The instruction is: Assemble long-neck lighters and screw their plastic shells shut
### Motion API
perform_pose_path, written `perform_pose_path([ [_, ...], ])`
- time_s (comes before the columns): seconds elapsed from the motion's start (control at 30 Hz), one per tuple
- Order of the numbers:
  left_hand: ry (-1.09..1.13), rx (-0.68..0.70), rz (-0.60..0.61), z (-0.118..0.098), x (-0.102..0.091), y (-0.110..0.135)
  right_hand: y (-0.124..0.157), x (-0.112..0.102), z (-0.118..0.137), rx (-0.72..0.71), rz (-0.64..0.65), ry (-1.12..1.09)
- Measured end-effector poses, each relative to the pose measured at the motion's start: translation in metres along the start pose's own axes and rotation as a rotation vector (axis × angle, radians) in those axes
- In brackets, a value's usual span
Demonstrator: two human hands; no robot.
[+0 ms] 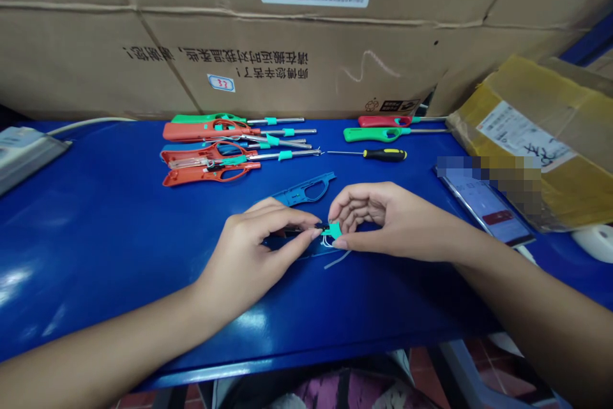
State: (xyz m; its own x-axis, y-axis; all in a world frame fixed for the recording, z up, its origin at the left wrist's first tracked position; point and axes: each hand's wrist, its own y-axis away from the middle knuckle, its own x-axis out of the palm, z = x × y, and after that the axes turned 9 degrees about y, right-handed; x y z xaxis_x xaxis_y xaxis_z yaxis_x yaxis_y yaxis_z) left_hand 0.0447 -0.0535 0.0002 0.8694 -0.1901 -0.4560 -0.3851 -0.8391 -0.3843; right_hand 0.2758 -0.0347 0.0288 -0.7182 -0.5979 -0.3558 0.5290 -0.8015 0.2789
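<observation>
Just above the table, my left hand (258, 246) pinches a dark, slim lighter part between thumb and forefinger. My right hand (383, 221) comes in from the other side, its thumb and fingers closed on a small turquoise trigger piece (334, 230) joined to that part. Thin white wires (327, 241) loop below the piece, and a clear thin tube (338, 260) sticks out under my right thumb. Behind my fingers lies a blue lighter shell half (309, 191) with an oval opening. More blue plastic shows beneath my hands, mostly hidden.
Several gas lighters (205, 131), some opened, lie at the back left. A red lighter (385, 121), a green lighter (371, 134) and a screwdriver (384, 154) are at the back right. A phone (483, 205) rests beside a taped carton (541, 134). A large cardboard box (239, 32) walls the back.
</observation>
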Motion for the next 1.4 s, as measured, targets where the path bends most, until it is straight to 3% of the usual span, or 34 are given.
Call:
perform_pose_path([
  [0.17,-0.019,0.046,0.007,0.002,-0.002,-0.001,0.002,0.001,-0.001,-0.032,0.003,0.073],
  [0.37,-0.063,0.117,0.110,0.003,-0.004,-0.002,0.001,0.003,-0.010,-0.132,-0.056,0.115],
  [0.73,-0.403,0.117,0.291,-0.002,-0.008,0.004,-0.004,0.008,-0.008,-0.178,-0.110,0.383],
  [1.03,-0.523,0.176,0.345,-0.005,-0.011,0.006,-0.006,0.011,-0.011,-0.188,-0.123,0.433],
  [1.4,-0.568,0.208,0.325,-0.005,-0.008,0.009,-0.007,0.015,-0.010,-0.156,-0.149,0.476],
])
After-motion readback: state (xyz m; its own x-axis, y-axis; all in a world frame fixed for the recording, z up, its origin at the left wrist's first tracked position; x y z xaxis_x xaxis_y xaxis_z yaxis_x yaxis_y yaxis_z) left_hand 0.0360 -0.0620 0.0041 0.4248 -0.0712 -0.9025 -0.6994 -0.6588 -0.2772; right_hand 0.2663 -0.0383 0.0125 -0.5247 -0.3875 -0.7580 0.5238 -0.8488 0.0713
